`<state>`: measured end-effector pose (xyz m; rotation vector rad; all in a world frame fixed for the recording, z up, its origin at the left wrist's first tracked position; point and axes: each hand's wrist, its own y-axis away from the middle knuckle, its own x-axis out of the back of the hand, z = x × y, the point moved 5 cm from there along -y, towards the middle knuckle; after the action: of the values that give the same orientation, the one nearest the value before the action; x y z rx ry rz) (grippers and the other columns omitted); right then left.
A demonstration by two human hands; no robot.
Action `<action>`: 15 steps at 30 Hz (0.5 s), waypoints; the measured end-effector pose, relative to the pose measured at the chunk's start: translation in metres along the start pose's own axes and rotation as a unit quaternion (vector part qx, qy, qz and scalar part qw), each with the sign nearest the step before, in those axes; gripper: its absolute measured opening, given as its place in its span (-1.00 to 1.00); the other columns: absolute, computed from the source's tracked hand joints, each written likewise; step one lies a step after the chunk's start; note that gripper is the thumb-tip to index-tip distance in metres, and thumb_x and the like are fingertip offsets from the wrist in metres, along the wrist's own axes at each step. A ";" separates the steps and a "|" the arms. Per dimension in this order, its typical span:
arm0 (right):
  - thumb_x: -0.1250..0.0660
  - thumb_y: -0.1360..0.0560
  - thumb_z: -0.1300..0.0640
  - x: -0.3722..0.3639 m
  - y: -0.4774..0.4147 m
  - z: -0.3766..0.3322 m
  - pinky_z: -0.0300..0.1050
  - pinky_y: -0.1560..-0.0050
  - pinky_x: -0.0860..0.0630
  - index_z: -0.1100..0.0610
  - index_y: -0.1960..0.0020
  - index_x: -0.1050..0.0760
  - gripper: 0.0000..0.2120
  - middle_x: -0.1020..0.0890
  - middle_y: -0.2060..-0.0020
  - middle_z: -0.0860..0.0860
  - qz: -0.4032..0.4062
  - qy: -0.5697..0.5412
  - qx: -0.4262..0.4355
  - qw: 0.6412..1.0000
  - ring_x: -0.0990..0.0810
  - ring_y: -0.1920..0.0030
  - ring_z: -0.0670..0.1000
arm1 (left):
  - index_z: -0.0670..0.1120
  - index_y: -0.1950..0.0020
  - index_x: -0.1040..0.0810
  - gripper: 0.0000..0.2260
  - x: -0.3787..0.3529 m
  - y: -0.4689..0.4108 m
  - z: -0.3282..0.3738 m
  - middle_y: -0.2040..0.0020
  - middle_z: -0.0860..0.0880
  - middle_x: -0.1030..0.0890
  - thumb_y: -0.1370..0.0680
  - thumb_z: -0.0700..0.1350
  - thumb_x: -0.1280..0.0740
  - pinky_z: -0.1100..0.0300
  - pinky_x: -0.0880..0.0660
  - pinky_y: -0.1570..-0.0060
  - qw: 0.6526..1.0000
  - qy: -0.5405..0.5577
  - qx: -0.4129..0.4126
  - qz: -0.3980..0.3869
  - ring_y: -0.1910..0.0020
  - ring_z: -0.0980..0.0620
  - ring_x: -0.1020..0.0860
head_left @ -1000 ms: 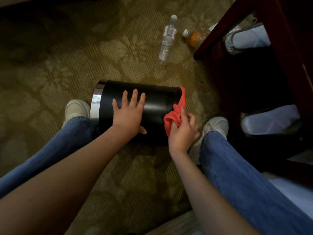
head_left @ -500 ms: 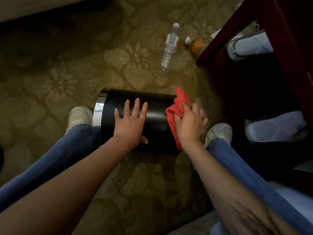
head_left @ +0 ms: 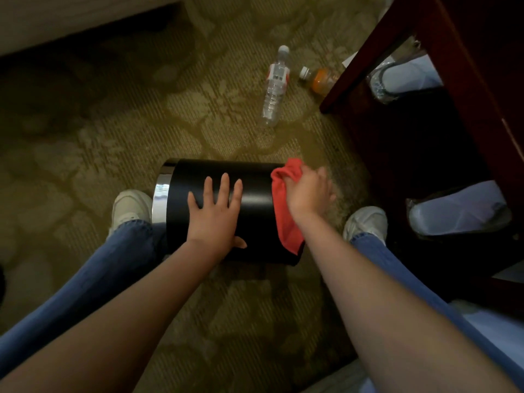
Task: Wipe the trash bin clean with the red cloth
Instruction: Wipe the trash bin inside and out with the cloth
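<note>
A black cylindrical trash bin [head_left: 255,182] with a shiny metal rim on its left end lies on its side on the carpet between my feet. My left hand [head_left: 217,215] rests flat on the bin's side, fingers spread, holding nothing. My right hand [head_left: 309,191] grips the red cloth [head_left: 283,211] and presses it against the bin's right end, near the far edge. The cloth hangs down over that end.
A clear water bottle [head_left: 275,86] and an orange drink bottle [head_left: 320,80] lie on the patterned carpet beyond the bin. A dark wooden piece of furniture [head_left: 453,80] stands to the right, with lined bins under it [head_left: 459,211]. My white shoes [head_left: 130,205] flank the bin.
My right hand has slid the red cloth from the near side of the bin's right end up to its far edge. The left hand has stayed flat on the bin.
</note>
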<state>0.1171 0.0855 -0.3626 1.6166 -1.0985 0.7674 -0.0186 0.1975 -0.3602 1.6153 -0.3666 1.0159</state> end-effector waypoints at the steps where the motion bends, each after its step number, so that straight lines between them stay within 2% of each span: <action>1: -0.29 -0.51 -0.05 -0.001 -0.010 -0.006 0.09 -0.24 -0.22 -0.05 -0.28 -0.47 -0.65 -0.41 -0.22 0.08 -0.020 0.005 -0.014 1.000 -0.34 -0.28 0.15 | -0.05 -0.51 0.36 0.06 -0.001 0.002 0.001 -0.54 -0.13 0.28 -0.39 0.25 -0.38 -0.29 0.02 -0.42 1.000 -0.003 0.001 -0.001 -0.51 -0.25 0.22; 3: -0.28 -0.52 -0.04 -0.003 -0.013 -0.010 0.09 -0.25 -0.21 -0.02 -0.28 -0.46 -0.66 -0.41 -0.23 0.08 -0.031 0.026 0.002 0.999 -0.34 -0.29 0.15 | -0.05 -0.51 0.36 0.06 -0.001 0.001 -0.001 -0.54 -0.13 0.28 -0.39 0.24 -0.39 -0.29 0.02 -0.42 1.000 0.003 0.003 -0.003 -0.51 -0.25 0.23; 7: -0.26 -0.52 -0.04 0.002 0.019 0.009 0.08 -0.21 -0.22 -0.10 -0.40 -0.33 -0.55 -0.39 -0.20 0.05 -0.005 0.044 0.069 0.997 -0.33 -0.26 0.11 | -0.05 -0.51 0.35 0.06 -0.001 0.001 0.000 -0.54 -0.13 0.29 -0.39 0.22 -0.40 -0.30 0.03 -0.41 1.000 0.007 0.004 -0.008 -0.51 -0.25 0.24; 12: -0.31 -0.50 0.01 0.001 0.063 0.025 0.03 -0.19 -0.20 -0.17 -0.45 -0.23 -0.44 -0.36 -0.17 0.01 0.003 0.014 0.069 0.998 -0.30 -0.25 0.06 | -0.05 -0.51 0.35 0.06 -0.003 0.004 0.001 -0.54 -0.13 0.29 -0.39 0.23 -0.40 -0.30 0.03 -0.41 1.000 0.009 0.006 -0.003 -0.50 -0.25 0.24; 15: -0.31 -0.50 0.02 0.000 0.062 0.028 0.04 -0.18 -0.21 -0.18 -0.43 -0.25 -0.46 -0.36 -0.14 0.01 0.013 0.014 0.065 0.998 -0.32 -0.23 0.07 | -0.05 -0.51 0.35 0.06 -0.002 0.003 0.001 -0.54 -0.13 0.28 -0.39 0.23 -0.40 -0.30 0.04 -0.41 1.000 0.008 0.005 -0.002 -0.51 -0.25 0.24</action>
<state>0.0589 0.0536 -0.3480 1.6972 -1.0694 0.8924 -0.0219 0.1948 -0.3599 1.6158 -0.3471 1.0288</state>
